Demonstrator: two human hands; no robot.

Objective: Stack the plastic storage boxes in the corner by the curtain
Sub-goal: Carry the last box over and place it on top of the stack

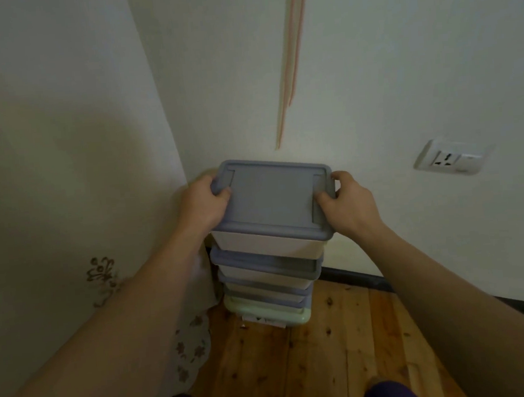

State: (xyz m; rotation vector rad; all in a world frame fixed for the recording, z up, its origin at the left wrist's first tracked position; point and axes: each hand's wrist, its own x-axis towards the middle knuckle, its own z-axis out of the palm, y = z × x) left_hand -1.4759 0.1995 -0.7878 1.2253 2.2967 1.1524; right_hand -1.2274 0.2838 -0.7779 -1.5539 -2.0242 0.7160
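A plastic storage box with a grey-blue lid (271,194) and pale body sits topmost on a stack of boxes (268,280) in the corner. My left hand (205,203) grips its left end, thumb on the lid. My right hand (346,203) grips its right end the same way. Below it are blue-lidded boxes, and a pale green lid (264,313) shows near the floor. The curtain (63,184) hangs just left of the stack.
A white wall with a power socket (453,157) rises behind and to the right. Wooden floorboards (315,352) run towards me, with a dark skirting board (356,277) along the wall. The curtain's embroidered hem (191,350) lies on the floor by the stack.
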